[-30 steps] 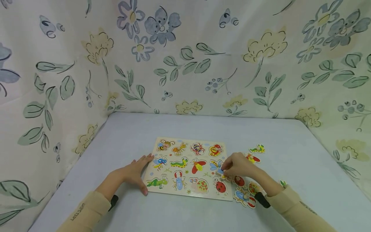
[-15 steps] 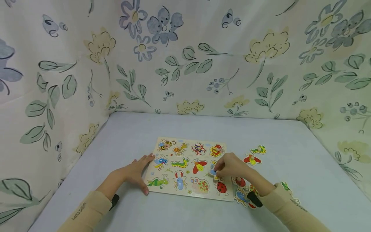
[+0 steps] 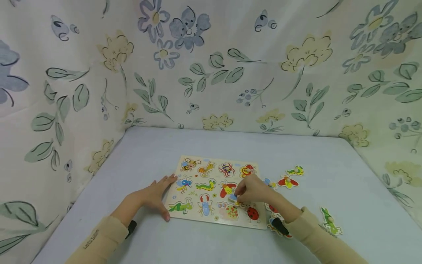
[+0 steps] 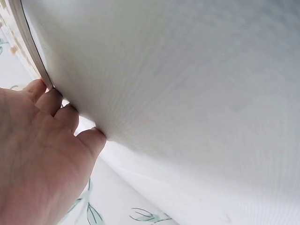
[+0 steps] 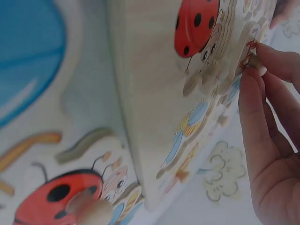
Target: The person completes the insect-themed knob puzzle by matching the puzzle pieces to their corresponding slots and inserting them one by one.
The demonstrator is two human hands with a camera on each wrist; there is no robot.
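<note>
A wooden peg puzzle board [image 3: 242, 223] printed with insects lies flat on the table. My left hand [image 3: 151, 200] rests at its left edge with fingers spread; in the left wrist view the fingertips of that hand [image 4: 51, 145] touch the board's side and the table. Over the board's right half, my right hand [image 3: 254, 190] pinches a puzzle piece [image 3: 233, 198] with blue and yellow parts. The right wrist view shows thumb and finger on its round wooden knob [image 5: 256, 64]. The piece is tilted, and the hand covers much of it.
Right of the board lie loose pieces: a caterpillar [image 3: 295, 170], a red-winged insect [image 3: 288, 182], a blue-winged insect [image 3: 270, 183] and a grasshopper [image 3: 330, 222]. A ladybug piece [image 5: 70, 201] and others sit partly under my right wrist. A flowered curtain [image 3: 211, 73] hangs behind the table.
My right hand has moved left across the board with the puzzle piece, uncovering loose pieces on the right. My left hand has stayed at the board's edge. The head view has shifted slightly.
</note>
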